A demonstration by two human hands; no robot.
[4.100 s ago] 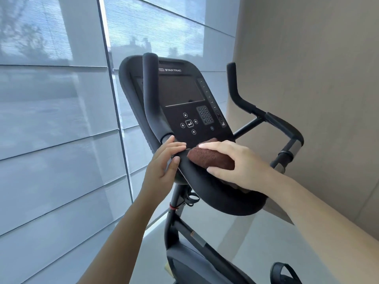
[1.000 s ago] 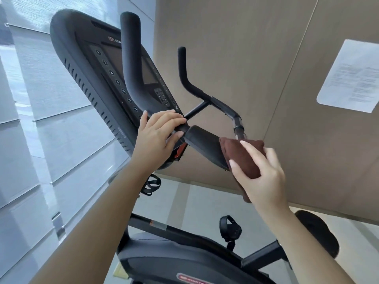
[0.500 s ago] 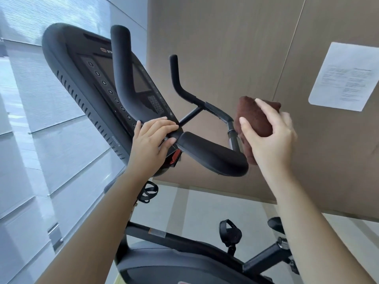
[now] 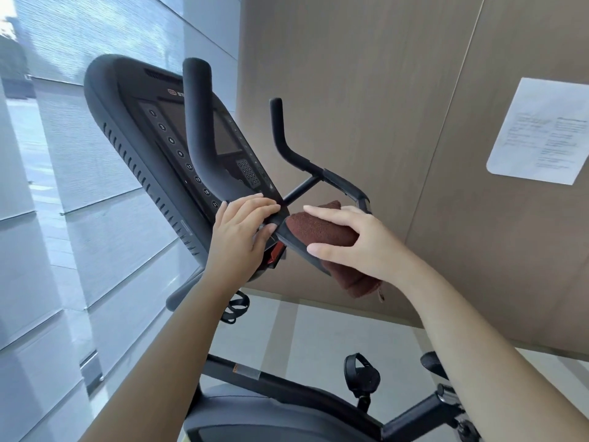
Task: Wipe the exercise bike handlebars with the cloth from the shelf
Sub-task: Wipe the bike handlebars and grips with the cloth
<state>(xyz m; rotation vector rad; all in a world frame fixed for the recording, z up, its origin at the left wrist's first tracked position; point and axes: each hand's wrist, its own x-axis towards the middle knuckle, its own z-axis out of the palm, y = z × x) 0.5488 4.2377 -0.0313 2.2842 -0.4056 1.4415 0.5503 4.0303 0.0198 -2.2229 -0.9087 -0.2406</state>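
Head view: the black padded exercise-bike handlebars (image 4: 197, 122) rise in two horns. The near horn stands in front of the dark grey console (image 4: 143, 129), and the thinner far horn (image 4: 280, 132) stands against the beige panelled wall (image 4: 350, 90). Open space lies between the horns, crossed only by a slim black strut (image 4: 299, 189). How far the far bar stands from the wall cannot be judged. A white printed sheet (image 4: 541, 129) hangs on the wall, well to the right.

The left hand (image 4: 242, 237) grips the handlebars at the foot of the near horn, just beside the console's lower corner, with its fingers curled over the bar.

The brown terry cloth (image 4: 318, 229) lies on the broad padded section, and a short bare stretch of bar separates it from the left fingertips. Its long axis follows the bar from upper left down to lower right, and its lower end hangs below the right wrist. The right hand (image 4: 357, 244) clasps the cloth against the pad, with its fingers laid across the top and its thumb on the near side.

Below, the black frame and a strapped pedal (image 4: 363, 374) stand over pale floor.
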